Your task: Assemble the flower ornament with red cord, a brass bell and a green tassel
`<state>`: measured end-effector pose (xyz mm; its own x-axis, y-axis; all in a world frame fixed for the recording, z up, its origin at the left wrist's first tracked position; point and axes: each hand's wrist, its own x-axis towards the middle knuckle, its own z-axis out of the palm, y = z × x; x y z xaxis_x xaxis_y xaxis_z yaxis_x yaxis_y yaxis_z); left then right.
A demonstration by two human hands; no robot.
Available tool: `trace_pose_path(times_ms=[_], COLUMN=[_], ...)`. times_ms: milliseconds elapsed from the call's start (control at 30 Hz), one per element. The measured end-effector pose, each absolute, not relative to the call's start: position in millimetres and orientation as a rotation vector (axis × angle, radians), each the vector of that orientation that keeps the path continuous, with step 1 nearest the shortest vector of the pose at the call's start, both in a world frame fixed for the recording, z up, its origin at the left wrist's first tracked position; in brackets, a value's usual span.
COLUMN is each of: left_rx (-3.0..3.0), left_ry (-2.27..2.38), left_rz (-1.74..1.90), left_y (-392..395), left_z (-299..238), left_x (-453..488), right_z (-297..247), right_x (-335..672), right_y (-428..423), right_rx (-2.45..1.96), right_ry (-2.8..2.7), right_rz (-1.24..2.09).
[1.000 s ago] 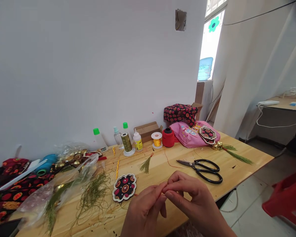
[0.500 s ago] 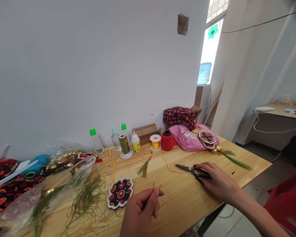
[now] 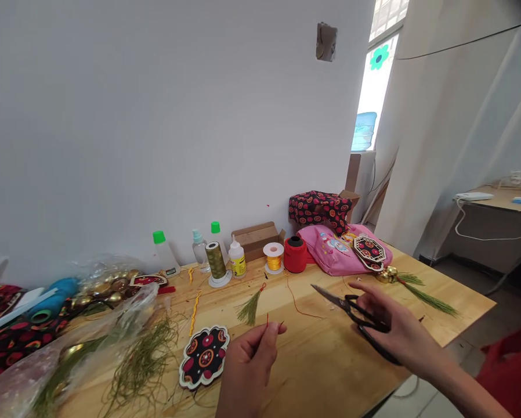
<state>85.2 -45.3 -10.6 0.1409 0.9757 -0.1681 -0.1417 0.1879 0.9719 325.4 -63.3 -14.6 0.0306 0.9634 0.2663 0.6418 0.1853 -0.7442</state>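
Note:
My left hand (image 3: 252, 355) is closed in a pinch on a red thread (image 3: 268, 319), whose short ends stick up past the thumb and forefinger. In my right hand (image 3: 402, 328) are black-handled scissors (image 3: 344, 303), raised a little over the table with the blades pointing left. Beside my left hand lies a flower-shaped patterned piece (image 3: 205, 356) with a pale rim. A small green tassel (image 3: 250, 306) with a red loop rests just beyond that hand. Loose red thread trails from a red spool (image 3: 295, 255) toward the scissors.
Along the wall stand an olive thread spool (image 3: 216, 261), a glue bottle (image 3: 237, 260), a yellow cord spool (image 3: 273, 258) and a cardboard box (image 3: 256, 241). A pink bag (image 3: 325, 249) lies at the right. Tangled green thread (image 3: 145, 363) and a plastic bag (image 3: 90, 342) cover the left side.
My right hand has taken up the scissors from the tabletop and lifted them. My left hand keeps its pinch on the red thread. The view has shifted slightly.

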Motion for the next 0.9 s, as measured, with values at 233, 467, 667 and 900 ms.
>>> trace_pose_path(times_ms=[233,467,667,900], left_rx=[1.132,1.274,1.291,1.277], left_ry=[1.122,1.212,1.243,1.243], left_rz=[1.086,1.11,1.157,1.167], left_y=[-47,-52,-56,-58], left_z=[-11,-5,-4,-1], left_x=[93,92,93,97], right_z=[-9,-11,-10,-9], right_x=[279,266,261,263], right_y=[-82,-84,-83,-82], right_rx=[-1.381,-1.451,-1.38,-1.285], right_ry=[-1.844,-1.932,-1.947,-2.005], right_rz=[0.543,0.419,0.247,0.119])
